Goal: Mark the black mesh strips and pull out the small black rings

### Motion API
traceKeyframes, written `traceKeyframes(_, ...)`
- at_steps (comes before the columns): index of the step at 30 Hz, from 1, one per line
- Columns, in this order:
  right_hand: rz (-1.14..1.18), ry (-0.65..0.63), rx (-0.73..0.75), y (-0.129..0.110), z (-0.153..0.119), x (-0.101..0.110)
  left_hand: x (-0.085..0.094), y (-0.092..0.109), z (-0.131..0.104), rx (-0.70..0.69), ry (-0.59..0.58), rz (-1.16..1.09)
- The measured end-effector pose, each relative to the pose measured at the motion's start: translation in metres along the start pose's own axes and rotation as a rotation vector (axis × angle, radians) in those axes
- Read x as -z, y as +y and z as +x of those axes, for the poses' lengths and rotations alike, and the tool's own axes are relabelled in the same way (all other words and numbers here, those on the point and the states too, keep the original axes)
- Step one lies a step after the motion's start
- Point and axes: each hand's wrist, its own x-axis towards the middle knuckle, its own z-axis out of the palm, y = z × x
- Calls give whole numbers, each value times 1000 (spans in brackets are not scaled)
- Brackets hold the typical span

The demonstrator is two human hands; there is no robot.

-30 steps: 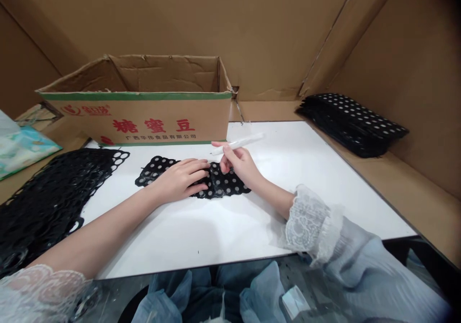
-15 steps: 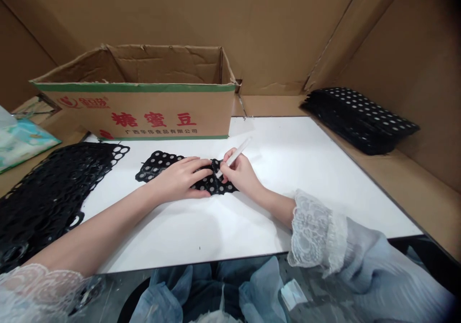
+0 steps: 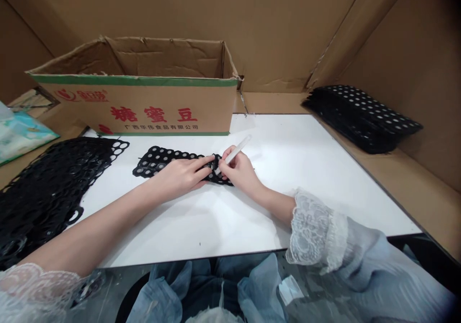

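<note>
A black sheet with rows of pale round dots [image 3: 153,158] lies on the white board. My left hand [image 3: 185,174] rests on the sheet's middle, its fingers reaching right and somewhat bent; the fingertips touch the sheet near the pen's tip. My right hand [image 3: 236,167] is closed around a translucent white pen-like tool [image 3: 238,149], held at a slant with its lower tip on the right part of the sheet. What the left fingertips press or pinch is too small to make out.
Behind stands an open cardboard box [image 3: 144,106]. Black ring-holed sheets [image 3: 46,188] are heaped at the left, beside a green-and-white packet [image 3: 25,133]. A stack of dotted black sheets [image 3: 360,118] lies at the right. Cardboard walls [image 3: 281,34] surround the white board [image 3: 288,140].
The left hand's fingers have drawn closer together, and the dotted sheet's near right edge is now gathered or tilted up. The view has shifted slightly. The right hand still holds the tool.
</note>
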Motion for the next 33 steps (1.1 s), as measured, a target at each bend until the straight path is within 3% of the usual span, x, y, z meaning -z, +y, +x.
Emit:
traceKeyframes(5,-54,45,26,0,1,-2,1,13,7,110,53,28)
traceKeyframes(10,-125,62,30,-3,2,-3,4,2,7,-57,-57,-10)
traceKeyframes(15,-131,67,19,-4,3,-4,5,7,9,79,-93,50)
traceKeyframes(21,-111,71,-17,-4,4,-5,2,10,12,119,-41,3)
traceKeyframes(33,-268,111,2,-11,5,-7,-13,17,13,220,198,125)
